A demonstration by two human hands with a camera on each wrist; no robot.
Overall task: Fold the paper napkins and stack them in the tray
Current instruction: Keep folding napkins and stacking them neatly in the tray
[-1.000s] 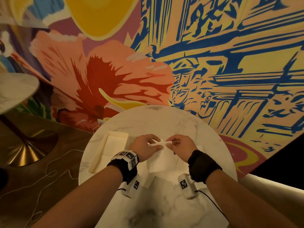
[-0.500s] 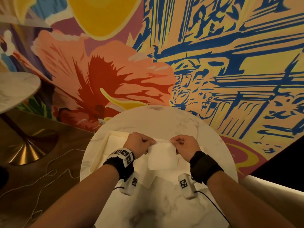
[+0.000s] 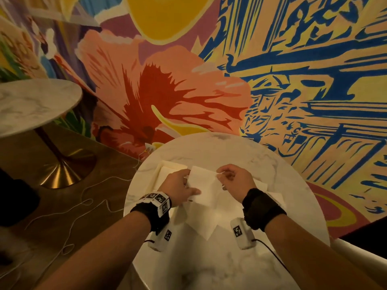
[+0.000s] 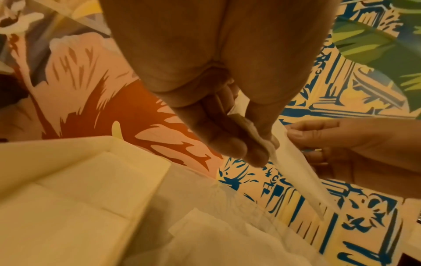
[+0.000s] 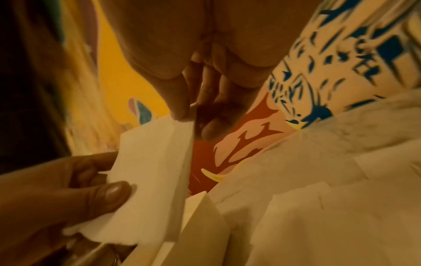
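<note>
Loose napkins (image 3: 201, 222) lie nearest on the table (image 3: 209, 266). Just above them the left hand (image 3: 178, 188) and right hand (image 3: 233, 181) each pinch a side of the folded napkin (image 3: 202, 183), held in the air, long axis running near-far. Thin paper, so uneven pulling could tear or skew the fold. The tray (image 3: 156, 174) sits far left.

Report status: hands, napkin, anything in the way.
Left hand and right hand both pinch the napkin, held above the table. Tray beside left hand, napkins inside. Nothing blocking.

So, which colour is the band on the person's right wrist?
Black: the soft fabric wrist band behind the right hand is plain black, shown best in the head view.
</note>
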